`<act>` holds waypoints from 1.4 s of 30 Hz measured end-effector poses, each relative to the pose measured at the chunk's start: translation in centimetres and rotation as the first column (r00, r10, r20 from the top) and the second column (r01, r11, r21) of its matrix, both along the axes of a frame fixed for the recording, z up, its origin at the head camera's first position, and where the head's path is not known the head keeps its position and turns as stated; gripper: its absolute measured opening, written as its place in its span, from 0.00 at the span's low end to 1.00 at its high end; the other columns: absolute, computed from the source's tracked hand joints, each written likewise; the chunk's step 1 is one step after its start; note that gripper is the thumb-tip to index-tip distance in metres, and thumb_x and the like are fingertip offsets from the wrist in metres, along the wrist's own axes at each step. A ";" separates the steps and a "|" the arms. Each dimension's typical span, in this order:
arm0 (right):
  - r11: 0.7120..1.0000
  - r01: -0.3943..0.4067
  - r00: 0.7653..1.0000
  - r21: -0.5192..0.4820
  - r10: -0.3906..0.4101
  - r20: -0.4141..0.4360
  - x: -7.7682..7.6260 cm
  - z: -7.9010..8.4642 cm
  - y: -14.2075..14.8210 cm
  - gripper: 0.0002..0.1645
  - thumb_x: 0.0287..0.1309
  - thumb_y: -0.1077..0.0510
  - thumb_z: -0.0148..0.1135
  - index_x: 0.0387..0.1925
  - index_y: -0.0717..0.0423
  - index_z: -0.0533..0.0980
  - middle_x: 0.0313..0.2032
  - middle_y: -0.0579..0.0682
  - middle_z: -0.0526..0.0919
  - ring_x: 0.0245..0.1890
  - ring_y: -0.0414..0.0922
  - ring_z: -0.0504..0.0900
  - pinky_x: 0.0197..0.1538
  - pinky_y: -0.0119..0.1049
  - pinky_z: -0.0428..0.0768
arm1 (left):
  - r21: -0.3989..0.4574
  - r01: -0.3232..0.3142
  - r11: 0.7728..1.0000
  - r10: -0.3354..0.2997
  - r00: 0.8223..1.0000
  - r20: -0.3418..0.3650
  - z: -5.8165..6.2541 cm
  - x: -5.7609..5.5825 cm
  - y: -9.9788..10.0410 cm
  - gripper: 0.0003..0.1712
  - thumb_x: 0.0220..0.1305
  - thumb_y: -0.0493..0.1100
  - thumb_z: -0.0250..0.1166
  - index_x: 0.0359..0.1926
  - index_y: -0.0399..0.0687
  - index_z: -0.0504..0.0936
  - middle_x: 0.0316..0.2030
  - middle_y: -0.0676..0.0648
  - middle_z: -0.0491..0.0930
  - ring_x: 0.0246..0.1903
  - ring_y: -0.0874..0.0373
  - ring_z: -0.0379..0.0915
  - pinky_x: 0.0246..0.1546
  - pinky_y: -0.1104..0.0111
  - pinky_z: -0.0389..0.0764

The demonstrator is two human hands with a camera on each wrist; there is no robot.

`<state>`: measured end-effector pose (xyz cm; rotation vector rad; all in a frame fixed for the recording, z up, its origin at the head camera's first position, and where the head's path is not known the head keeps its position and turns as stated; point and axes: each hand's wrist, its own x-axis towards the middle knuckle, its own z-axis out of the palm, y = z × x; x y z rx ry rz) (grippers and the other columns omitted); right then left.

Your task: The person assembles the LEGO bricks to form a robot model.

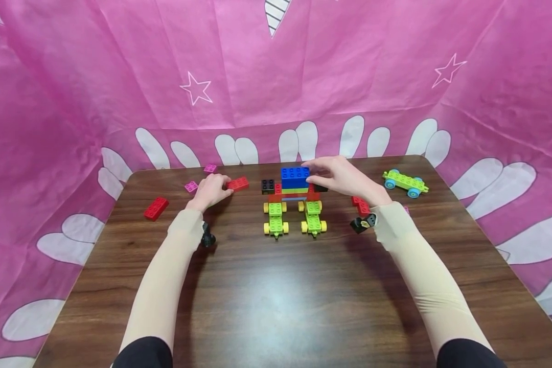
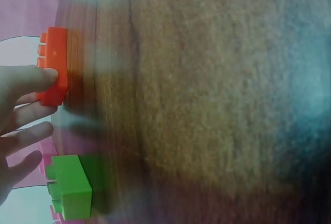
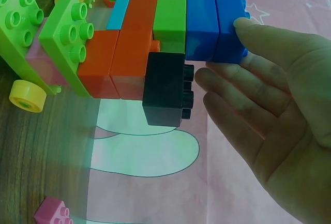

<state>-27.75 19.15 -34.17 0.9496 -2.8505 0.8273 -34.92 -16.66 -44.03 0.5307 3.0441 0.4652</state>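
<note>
My left hand (image 1: pixel 210 192) pinches the end of a red brick (image 1: pixel 237 183) at the back of the table. In the left wrist view its thumb lies on the near side of the brick, with the other fingers spread apart. My right hand (image 1: pixel 339 175) holds the right end of the upper blue brick (image 3: pixel 227 19) between thumb and fingers. That brick tops a built stack with another blue brick (image 3: pixel 200 17), green and red layers and a black brick (image 3: pixel 164 88) at one side. Two green wheeled bases (image 1: pixel 275 219) with yellow wheels stand under it.
Another red brick (image 1: pixel 156 208) lies at left, with small pink bricks (image 1: pixel 191 186) behind. A green brick (image 2: pixel 72 188) sits beside my left hand. Red bricks (image 1: pixel 363 206) lie under my right wrist; a green car base (image 1: pixel 404 182) with blue wheels stands at back right.
</note>
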 end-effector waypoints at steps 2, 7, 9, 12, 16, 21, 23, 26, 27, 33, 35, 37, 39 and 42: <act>1.000 -0.001 1.000 -0.001 0.001 -0.001 0.0 -0.1 0.1 0.25 0.57 0.50 0.63 0.57 0.46 0.74 0.51 0.46 0.82 0.50 0.43 0.80 0.53 0.43 0.79 | 0.011 -0.014 1.000 0.014 1.000 -0.001 0.1 0.1 0.0 0.22 0.57 0.47 0.64 0.51 0.43 0.79 0.43 0.42 0.81 0.40 0.51 0.73 0.43 0.55 0.75; 1.000 0.003 1.000 0.004 -0.003 0.005 0.0 -0.1 0.2 0.25 0.57 0.49 0.63 0.57 0.45 0.74 0.51 0.46 0.82 0.50 0.42 0.80 0.53 0.42 0.80 | 0.042 -0.025 0.999 0.026 1.000 -0.008 0.7 0.5 0.1 0.21 0.54 0.48 0.64 0.48 0.45 0.80 0.39 0.44 0.80 0.37 0.52 0.72 0.40 0.57 0.74; 1.000 0.005 1.000 0.006 -0.005 0.006 0.0 0.0 0.3 0.25 0.57 0.49 0.63 0.57 0.45 0.73 0.51 0.46 0.82 0.50 0.42 0.80 0.53 0.43 0.79 | 0.068 -0.023 0.997 0.024 1.000 -0.012 1.1 0.7 0.2 0.21 0.53 0.48 0.64 0.48 0.45 0.80 0.38 0.44 0.80 0.37 0.53 0.73 0.39 0.58 0.75; 1.000 0.006 1.000 0.006 -0.006 -0.002 0.1 0.0 0.3 0.25 0.57 0.49 0.63 0.57 0.45 0.74 0.50 0.46 0.82 0.50 0.43 0.80 0.53 0.43 0.79 | 0.115 -0.010 0.993 0.013 0.999 -0.032 1.8 1.1 0.1 0.21 0.53 0.48 0.64 0.47 0.44 0.80 0.37 0.44 0.80 0.36 0.52 0.74 0.37 0.58 0.75; 1.000 -0.005 1.000 0.001 0.005 -0.009 0.0 0.0 0.3 0.25 0.58 0.49 0.62 0.57 0.46 0.74 0.50 0.47 0.82 0.50 0.43 0.81 0.53 0.43 0.79 | 0.188 0.002 0.982 0.014 0.997 -0.082 2.7 1.8 -0.1 0.20 0.54 0.48 0.64 0.47 0.44 0.80 0.39 0.43 0.80 0.38 0.51 0.74 0.38 0.57 0.75; 1.000 -0.018 1.000 -0.009 0.018 -0.007 0.0 -0.1 0.4 0.24 0.58 0.50 0.62 0.57 0.47 0.74 0.51 0.47 0.82 0.50 0.43 0.81 0.54 0.43 0.79 | 0.266 0.011 0.964 0.015 0.996 -0.092 4.1 2.8 -0.2 0.20 0.54 0.48 0.66 0.47 0.45 0.81 0.43 0.43 0.80 0.43 0.50 0.75 0.43 0.56 0.73; 1.000 -0.015 1.000 -0.010 0.015 -0.005 0.0 -0.2 0.4 0.24 0.58 0.50 0.63 0.57 0.47 0.74 0.51 0.47 0.82 0.50 0.44 0.81 0.54 0.43 0.79 | 0.293 0.022 0.956 0.003 0.996 -0.085 4.7 3.2 -0.1 0.20 0.53 0.48 0.67 0.47 0.45 0.82 0.43 0.44 0.80 0.43 0.51 0.75 0.45 0.56 0.73; 1.000 -0.009 1.000 -0.010 0.009 -0.001 0.0 -0.2 0.5 0.25 0.58 0.50 0.63 0.57 0.46 0.74 0.51 0.47 0.82 0.51 0.43 0.81 0.54 0.43 0.79 | 0.338 0.054 0.940 -0.021 0.995 -0.099 5.7 3.7 0.1 0.20 0.53 0.46 0.67 0.47 0.44 0.81 0.42 0.43 0.81 0.42 0.51 0.77 0.46 0.57 0.74; 1.000 -0.009 1.000 -0.011 0.009 0.001 0.0 -0.2 0.5 0.25 0.57 0.50 0.63 0.57 0.46 0.74 0.51 0.47 0.82 0.51 0.43 0.81 0.53 0.43 0.79 | 0.355 0.063 0.933 -0.026 0.994 -0.109 6.0 3.9 0.2 0.20 0.53 0.46 0.67 0.47 0.43 0.81 0.42 0.42 0.81 0.41 0.51 0.77 0.45 0.58 0.75; 1.000 -0.013 1.000 0.000 0.013 -0.008 -0.2 -0.3 0.1 0.25 0.58 0.48 0.62 0.58 0.46 0.73 0.50 0.46 0.82 0.50 0.42 0.81 0.53 0.42 0.79 | 0.443 0.098 0.891 -0.034 0.988 -0.151 7.4 4.5 0.7 0.19 0.52 0.45 0.68 0.47 0.44 0.81 0.38 0.44 0.82 0.37 0.53 0.79 0.41 0.61 0.78; 1.000 -0.011 1.000 0.004 0.011 -0.010 -0.2 -0.3 0.0 0.25 0.58 0.48 0.61 0.57 0.46 0.73 0.50 0.46 0.82 0.50 0.42 0.81 0.53 0.42 0.79 | 0.462 0.113 0.879 -0.046 0.987 -0.154 7.7 4.6 0.9 0.19 0.52 0.45 0.68 0.47 0.45 0.82 0.38 0.44 0.82 0.37 0.53 0.79 0.42 0.61 0.80; 1.000 -0.008 1.000 0.007 0.008 -0.010 -0.2 -0.3 0.0 0.25 0.58 0.49 0.62 0.57 0.46 0.74 0.50 0.46 0.82 0.50 0.42 0.81 0.53 0.42 0.79 | 0.479 0.128 0.869 -0.065 0.987 -0.146 8.0 4.7 1.2 0.19 0.52 0.45 0.69 0.46 0.45 0.81 0.39 0.45 0.82 0.39 0.54 0.79 0.44 0.61 0.81; 1.000 -0.006 1.000 0.007 0.006 -0.010 -0.2 -0.3 0.0 0.25 0.58 0.48 0.62 0.57 0.46 0.74 0.50 0.46 0.82 0.50 0.42 0.81 0.53 0.42 0.79 | 0.494 0.144 0.857 -0.089 0.987 -0.134 8.3 4.8 1.4 0.19 0.53 0.45 0.69 0.46 0.45 0.81 0.40 0.45 0.82 0.40 0.53 0.79 0.46 0.60 0.81; 1.000 -0.010 1.000 0.003 0.010 -0.009 -0.3 -0.3 0.1 0.24 0.58 0.48 0.62 0.57 0.46 0.74 0.51 0.47 0.82 0.50 0.42 0.81 0.54 0.43 0.79 | 0.500 0.162 0.851 -0.111 0.985 -0.129 8.7 5.0 1.7 0.19 0.53 0.46 0.69 0.47 0.46 0.81 0.43 0.46 0.82 0.44 0.53 0.79 0.48 0.59 0.80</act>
